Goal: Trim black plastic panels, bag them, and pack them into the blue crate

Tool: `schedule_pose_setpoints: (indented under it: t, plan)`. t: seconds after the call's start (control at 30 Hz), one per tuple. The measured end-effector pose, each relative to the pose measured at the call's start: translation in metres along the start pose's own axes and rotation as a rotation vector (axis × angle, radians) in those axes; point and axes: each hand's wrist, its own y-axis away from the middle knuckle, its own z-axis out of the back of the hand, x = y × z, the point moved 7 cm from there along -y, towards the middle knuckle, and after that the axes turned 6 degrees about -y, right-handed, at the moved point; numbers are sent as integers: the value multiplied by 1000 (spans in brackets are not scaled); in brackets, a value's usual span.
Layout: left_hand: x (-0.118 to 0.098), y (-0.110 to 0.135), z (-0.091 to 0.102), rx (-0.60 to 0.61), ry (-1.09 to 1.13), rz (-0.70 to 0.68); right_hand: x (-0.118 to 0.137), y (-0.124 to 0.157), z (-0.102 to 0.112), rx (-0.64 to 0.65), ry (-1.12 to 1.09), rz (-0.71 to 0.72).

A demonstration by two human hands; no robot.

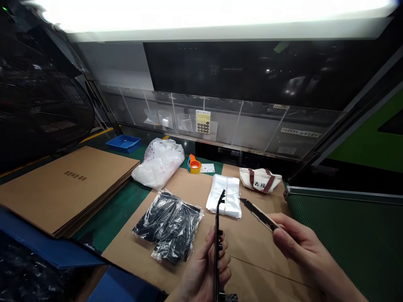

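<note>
My left hand (208,260) is closed around a thin black plastic part (217,235), held upright and edge-on, with small tabs along its right side. In my right hand (292,239) is a utility knife (260,214), its dark blade pointing up and left toward the part. Knife and part are apart. Beyond them lies a stack of clear plastic bags (224,195) on the cardboard sheet (248,239). Left of my left hand, several black pieces in clear bags (171,226) lie overlapping.
Flat cardboard (72,180) is stacked at left, near a blue tray (124,144). A white plastic bag (160,161), a tape dispenser (194,165) and a canvas bag (260,180) stand along the back. A green ribbed conveyor belt (346,230) runs at right.
</note>
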Motion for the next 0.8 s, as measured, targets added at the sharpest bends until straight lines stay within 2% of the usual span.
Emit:
schedule_pose_setpoints:
  t: [0.07, 0.17, 0.27, 0.43, 0.8]
  plan:
    - [2, 2, -2, -13, -11, 12, 26, 0, 0, 8, 175, 82]
    - [3, 5, -2, -22, -25, 9, 45, -4, -7, 63, 340, 185]
    - [2, 7, -1, -17, -32, 3, 51, -6, -12, 109, 428, 242]
    - [2, 7, -1, 15, -42, 16, 61, -4, -9, 64, 534, 335]
    - [5, 11, -2, 34, -101, 8, 86, 13, -12, 50, 599, 470]
